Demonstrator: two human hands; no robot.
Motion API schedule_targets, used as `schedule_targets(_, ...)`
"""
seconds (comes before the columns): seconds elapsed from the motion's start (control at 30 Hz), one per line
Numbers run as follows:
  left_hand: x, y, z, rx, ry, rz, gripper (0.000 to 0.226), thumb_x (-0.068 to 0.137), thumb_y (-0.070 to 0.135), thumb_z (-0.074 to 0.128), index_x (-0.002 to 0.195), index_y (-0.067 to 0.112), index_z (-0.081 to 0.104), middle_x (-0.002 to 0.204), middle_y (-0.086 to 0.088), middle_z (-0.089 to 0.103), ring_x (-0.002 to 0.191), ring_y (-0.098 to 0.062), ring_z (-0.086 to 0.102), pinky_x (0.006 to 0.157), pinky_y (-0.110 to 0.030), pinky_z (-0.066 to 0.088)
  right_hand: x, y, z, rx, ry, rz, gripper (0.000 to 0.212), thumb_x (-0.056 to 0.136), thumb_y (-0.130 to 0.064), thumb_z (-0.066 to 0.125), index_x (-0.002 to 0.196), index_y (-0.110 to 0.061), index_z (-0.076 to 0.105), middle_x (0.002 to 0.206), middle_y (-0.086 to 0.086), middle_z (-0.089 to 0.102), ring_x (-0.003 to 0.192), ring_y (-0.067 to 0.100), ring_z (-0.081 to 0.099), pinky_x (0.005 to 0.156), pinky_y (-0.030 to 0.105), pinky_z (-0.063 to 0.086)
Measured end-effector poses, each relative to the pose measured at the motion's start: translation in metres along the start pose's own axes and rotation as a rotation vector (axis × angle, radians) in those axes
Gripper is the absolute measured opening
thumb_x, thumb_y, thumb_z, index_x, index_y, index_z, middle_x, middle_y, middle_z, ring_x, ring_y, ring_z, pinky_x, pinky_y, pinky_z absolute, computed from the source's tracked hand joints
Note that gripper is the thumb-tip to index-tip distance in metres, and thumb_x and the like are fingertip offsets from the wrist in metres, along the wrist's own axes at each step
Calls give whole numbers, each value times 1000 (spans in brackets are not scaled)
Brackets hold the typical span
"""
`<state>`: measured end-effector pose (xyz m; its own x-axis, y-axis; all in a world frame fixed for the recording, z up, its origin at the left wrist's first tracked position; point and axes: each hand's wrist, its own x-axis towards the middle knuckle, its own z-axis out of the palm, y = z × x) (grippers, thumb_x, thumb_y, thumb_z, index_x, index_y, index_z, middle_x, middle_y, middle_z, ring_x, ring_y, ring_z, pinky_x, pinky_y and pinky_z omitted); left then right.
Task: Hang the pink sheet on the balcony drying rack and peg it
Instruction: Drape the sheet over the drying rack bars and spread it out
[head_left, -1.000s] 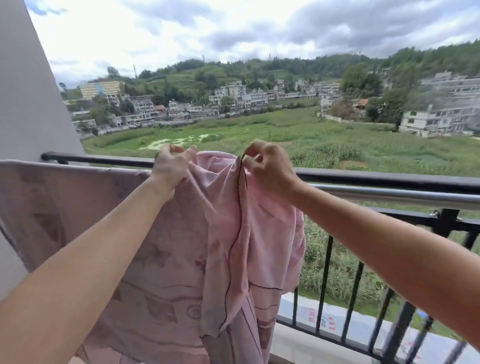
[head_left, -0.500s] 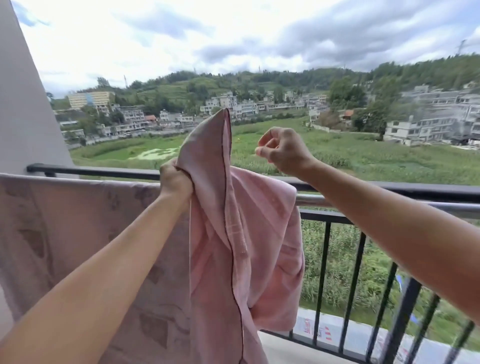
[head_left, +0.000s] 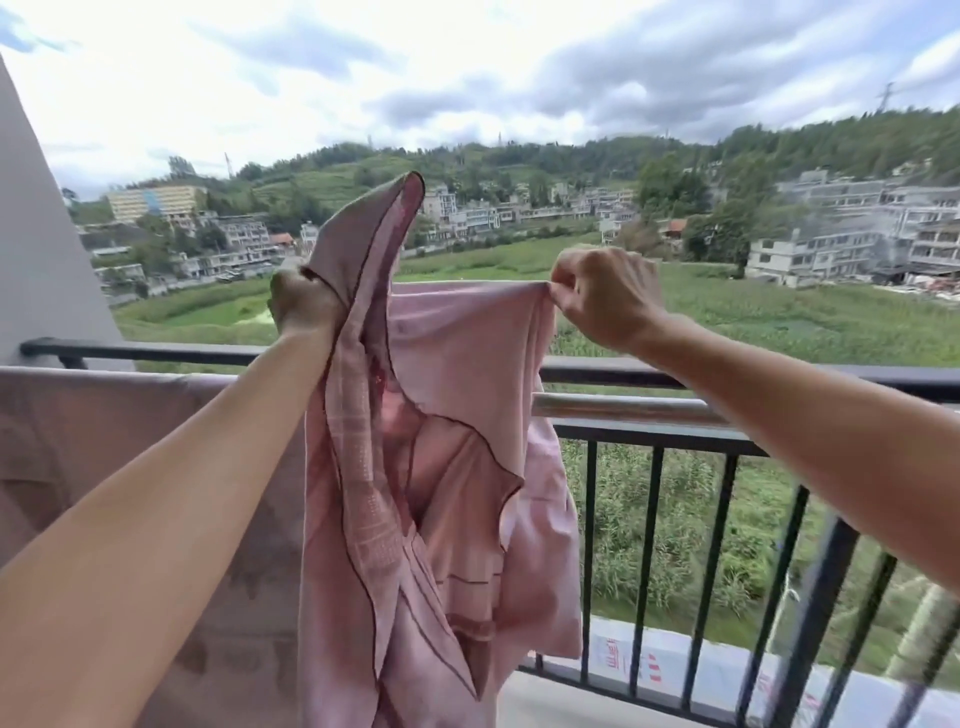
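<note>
1 pink printed cotton sheet (head_left: 457, 415) at 12 o'clock | 2 hands: my left hand (head_left: 304, 306) fisted on its bunched edge, my right hand (head_left: 605, 296) pinching its corner | 1 steel rail (head_left: 623, 408) at 3 o'clock

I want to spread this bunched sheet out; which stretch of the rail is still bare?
The silver rail is bare rightward from the pink sheet, under the right hand. Leftward, past the left hand, it is crowded: cloth already drapes it to the wall.
</note>
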<state>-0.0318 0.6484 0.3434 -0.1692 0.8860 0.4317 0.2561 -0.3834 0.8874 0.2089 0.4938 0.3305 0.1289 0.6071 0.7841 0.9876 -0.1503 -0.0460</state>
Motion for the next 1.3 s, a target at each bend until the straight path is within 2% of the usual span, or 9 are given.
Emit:
schedule_targets(0.17,-11,-1,31,294,-5,290,38,96,41,43,96,7,61,104,-24,66,97,-43,60,69,-37,37,67,50,3,-84,33,325,11,91,-25,59,87,-18,67,81,3,65,78,25,61,70,32,46)
schedule_targets(0.37,-15,-29,56,398,-103,146,49,95,52,38,101,9,60,112,-23,64,103,-42,59,82,-42,45,23,67,45,82,-669,470,36,94,-38,59,87,-5,69,83,8,71,62,20,62,57,29,53)
schedule_targets(0.53,-17,-46,72,381,-88,72,38,99,29,36,106,-2,58,115,-29,61,106,-45,57,85,-41,43,-35,59,2,424,-857,402,52,79,-58,69,70,-7,67,59,1,61,50,15,52,47,25,40)
schedule_targets(0.77,-27,-20,78,191,-382,87,70,86,67,37,109,4,55,108,-18,61,91,-31,56,78,-40,45,26,67,-24,873,-200,588,15,94,-7,60,82,1,61,63,9,54,35,11,49,32,24,41)
schedule_targets(0.87,-48,1,57,317,-665,170,105,50,99,43,118,20,54,107,0,58,89,-25,58,78,-38,49,89,67,-21,925,20,688,25,94,4,46,77,-4,62,74,11,60,54,17,60,51,37,57)
schedule_targets(0.97,-61,3,47,477,-823,262,74,46,85,69,90,25,72,85,5,74,78,-19,68,74,-37,57,134,71,-17,784,120,638,29,86,5,48,68,-14,60,73,3,57,65,18,55,55,32,52)
schedule_targets(1.1,-29,10,18,217,-499,128,20,75,32,79,75,15,68,74,-3,68,68,-16,61,65,-32,51,144,100,-32,278,139,395,21,88,-5,56,71,-16,58,72,2,50,69,13,48,54,20,38)
schedule_targets(1.2,4,5,-1,-63,-220,-38,17,85,22,70,78,23,54,83,1,59,70,-14,55,60,-28,50,121,126,-22,229,87,369,8,91,-16,65,95,-11,69,85,4,60,77,17,57,62,23,46)
schedule_targets(1.3,24,-14,8,-356,-340,-131,27,92,9,56,72,24,44,75,3,43,64,-9,43,46,-21,48,93,139,4,336,-131,439,32,83,-31,75,100,-6,68,90,6,66,67,18,60,49,23,46)
